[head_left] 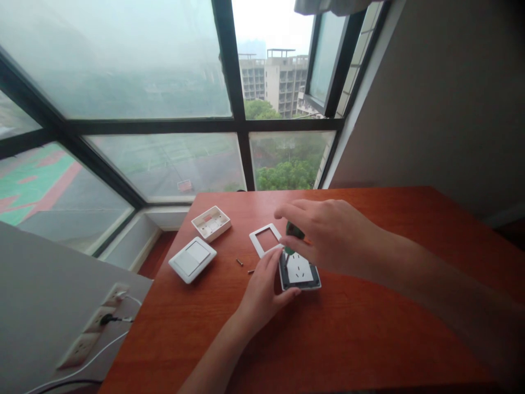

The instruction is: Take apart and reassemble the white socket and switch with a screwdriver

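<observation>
My right hand (330, 230) is closed around the dark green handle of a screwdriver (294, 231), which points down at the upper left part of a wall socket (301, 269). The socket lies face up on the table, with a white slotted centre and a dark surround. My hand hides part of its upper right side. My left hand (264, 295) grips the socket's left side, fingers at the upper left corner and thumb at the near edge. Just beyond the fingers rests a white cover frame (255, 244). Two small screws (239, 262) lie left of my left hand.
A white wall switch (192, 260) and an open white mounting box (211, 223) sit on the left part of the reddish wooden table (369, 339). Windows (164, 164) stand behind it. Wall outlets (93, 320) with plugged-in cables are at the lower left.
</observation>
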